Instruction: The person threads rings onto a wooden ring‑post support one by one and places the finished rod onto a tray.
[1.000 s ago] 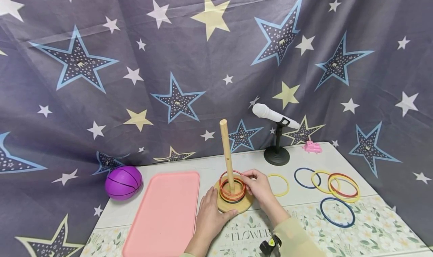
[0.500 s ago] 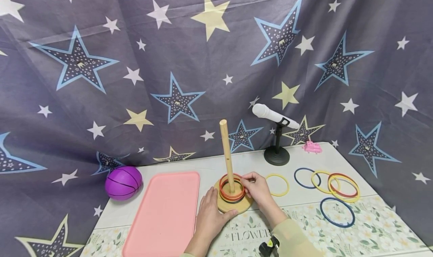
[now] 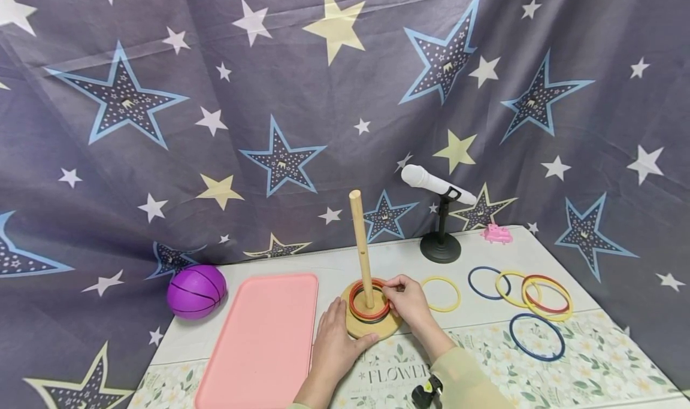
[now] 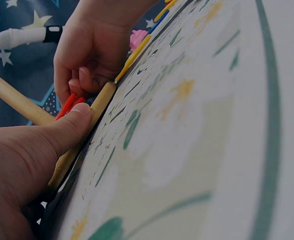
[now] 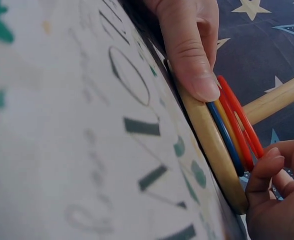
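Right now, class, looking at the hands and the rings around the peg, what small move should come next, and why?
Probably ease the pinched side of the upper red ring down onto the lower red ring: the right hand holds it there, a gap shows between the two, it already encircles the peg, and the left hand rests on the wooden base.

Your sleeve (image 3: 471,379) is pale yellow-green. Your rings (image 5: 227,137) are plain red, yellow and blue, the peg (image 3: 362,241) light wood-toned, the tray (image 3: 264,343) solid pink, the ball (image 3: 196,291) purple with black lines. You face a greyish-purple backdrop (image 3: 302,85) patterned with white, yellow and blue-edged stars.
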The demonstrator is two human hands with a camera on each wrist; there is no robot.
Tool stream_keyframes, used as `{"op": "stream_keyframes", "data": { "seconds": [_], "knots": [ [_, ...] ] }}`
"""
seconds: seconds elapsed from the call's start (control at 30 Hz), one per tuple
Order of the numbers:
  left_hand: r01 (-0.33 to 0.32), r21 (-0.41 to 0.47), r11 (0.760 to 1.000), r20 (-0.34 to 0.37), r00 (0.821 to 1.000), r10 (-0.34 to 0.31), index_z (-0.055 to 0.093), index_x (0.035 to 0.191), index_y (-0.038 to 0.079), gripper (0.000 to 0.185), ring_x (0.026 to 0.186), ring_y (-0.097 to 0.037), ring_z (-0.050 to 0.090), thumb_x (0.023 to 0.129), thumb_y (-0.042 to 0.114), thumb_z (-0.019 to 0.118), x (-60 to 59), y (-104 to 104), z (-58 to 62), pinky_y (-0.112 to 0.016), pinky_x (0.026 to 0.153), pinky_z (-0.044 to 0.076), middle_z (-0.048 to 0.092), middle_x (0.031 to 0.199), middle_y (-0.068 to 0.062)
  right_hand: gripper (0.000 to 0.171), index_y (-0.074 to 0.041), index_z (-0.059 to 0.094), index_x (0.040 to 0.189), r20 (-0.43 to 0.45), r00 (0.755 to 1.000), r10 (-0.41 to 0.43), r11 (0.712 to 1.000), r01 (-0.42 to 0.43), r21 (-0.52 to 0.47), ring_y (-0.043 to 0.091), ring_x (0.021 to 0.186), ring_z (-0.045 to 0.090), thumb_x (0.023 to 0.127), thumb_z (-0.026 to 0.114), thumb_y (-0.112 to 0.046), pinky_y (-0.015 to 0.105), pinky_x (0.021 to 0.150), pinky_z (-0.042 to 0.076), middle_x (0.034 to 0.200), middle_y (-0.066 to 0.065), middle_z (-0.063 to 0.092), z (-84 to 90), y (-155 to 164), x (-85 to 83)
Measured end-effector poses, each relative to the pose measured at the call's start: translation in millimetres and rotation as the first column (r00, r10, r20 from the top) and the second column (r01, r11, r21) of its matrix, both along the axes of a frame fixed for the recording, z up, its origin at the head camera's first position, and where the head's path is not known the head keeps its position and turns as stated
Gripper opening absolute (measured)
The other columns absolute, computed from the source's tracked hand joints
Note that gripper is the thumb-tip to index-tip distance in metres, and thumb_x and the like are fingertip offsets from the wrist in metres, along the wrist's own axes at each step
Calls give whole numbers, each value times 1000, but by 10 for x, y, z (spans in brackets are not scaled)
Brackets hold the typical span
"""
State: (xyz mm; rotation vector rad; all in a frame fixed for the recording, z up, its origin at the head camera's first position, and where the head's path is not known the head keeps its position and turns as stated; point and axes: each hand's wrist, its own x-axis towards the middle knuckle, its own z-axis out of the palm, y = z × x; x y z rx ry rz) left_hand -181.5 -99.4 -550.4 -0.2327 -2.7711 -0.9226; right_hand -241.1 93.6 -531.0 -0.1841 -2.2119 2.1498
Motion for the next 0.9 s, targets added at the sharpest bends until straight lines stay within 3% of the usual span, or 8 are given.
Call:
{"op": "stream_keyframes", "data": {
  "seconds": [0.23,0.9],
  "knots": [
    [9,14,1000,-5,1000,-9,51,155,-13,116,151,-55,44,77,58,98,-5,-15,-8,-66,123,38,46,163,-34,4,-3,71,100,9,1000,-4,1000,4,19,10,55,49,99,74,1,19,45,40,77,4,60,-2,-9,-9],
    [-9,-5,1000,2,1000,9,52,155,-12,115,151,-54,44,78,61,97,-9,-5,-25,-66,121,41,46,164,-33,7,2,70,106,25,1000,3,997,-5,74,9,55,48,100,73,1,19,44,39,80,4,60,10,-6,-19]
  ]
}}
